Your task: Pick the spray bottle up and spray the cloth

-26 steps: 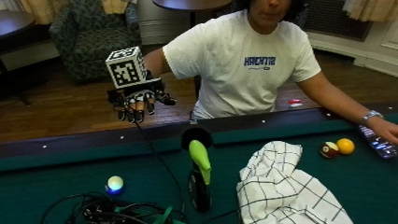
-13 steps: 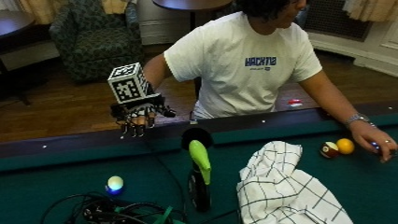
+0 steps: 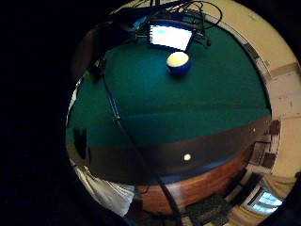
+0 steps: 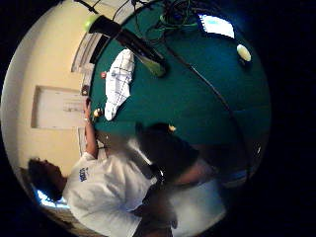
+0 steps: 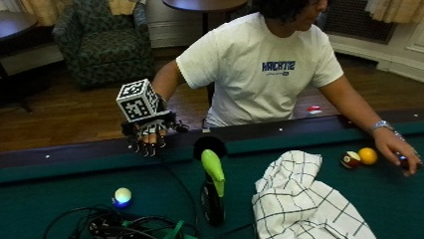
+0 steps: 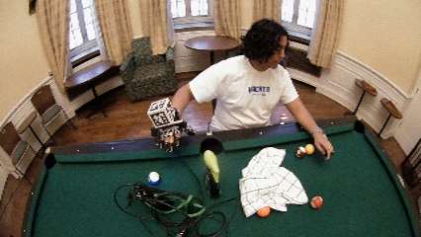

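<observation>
The spray bottle [image 5: 212, 191] stands upright on the green felt just in front of the middle pocket; it has a dark body and a lime-green head, and shows too in the wide outside view [image 6: 211, 175] and the thumb side palm view [image 4: 136, 45]. A white checked cloth [image 5: 305, 206] lies crumpled to its right [image 6: 268, 183]. My gloved right hand [image 5: 151, 135] hangs over the near rail, left of and behind the bottle, fingers pointing down and holding nothing. It does not touch the bottle.
A blue-and-white ball [image 5: 122, 197] and a tangle of cables [image 5: 126, 226] lie left of the bottle. The pocket [image 5: 209, 146] sits in the rail behind it. Two balls [image 5: 358, 158] lie by the person's bare hand [image 5: 397, 152] at the right.
My gloved hand has come down from chest height to just over the rail, drifting slightly towards the bottle. Bottle and cloth have not moved.
</observation>
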`<move>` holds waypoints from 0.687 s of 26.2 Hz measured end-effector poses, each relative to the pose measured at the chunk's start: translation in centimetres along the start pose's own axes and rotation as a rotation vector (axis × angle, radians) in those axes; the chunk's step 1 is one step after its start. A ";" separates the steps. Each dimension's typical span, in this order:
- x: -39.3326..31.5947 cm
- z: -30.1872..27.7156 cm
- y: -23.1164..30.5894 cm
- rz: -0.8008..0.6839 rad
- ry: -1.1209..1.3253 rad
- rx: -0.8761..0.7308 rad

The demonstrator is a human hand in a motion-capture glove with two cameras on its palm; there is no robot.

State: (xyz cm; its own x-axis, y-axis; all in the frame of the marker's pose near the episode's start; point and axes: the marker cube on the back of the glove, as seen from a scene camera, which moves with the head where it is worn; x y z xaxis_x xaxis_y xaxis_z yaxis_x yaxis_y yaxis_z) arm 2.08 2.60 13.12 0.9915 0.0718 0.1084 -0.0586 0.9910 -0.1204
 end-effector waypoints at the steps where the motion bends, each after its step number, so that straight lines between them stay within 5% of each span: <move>1: 0.0 0.1 0.0 0.000 -0.004 0.000; 18: 0.7 1.8 -0.6 0.009 -0.207 0.046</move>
State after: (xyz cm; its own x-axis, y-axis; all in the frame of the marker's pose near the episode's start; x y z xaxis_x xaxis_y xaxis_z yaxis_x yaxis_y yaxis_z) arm 2.59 2.25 15.03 0.9462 0.0972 0.3087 -0.0768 0.9940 -0.0777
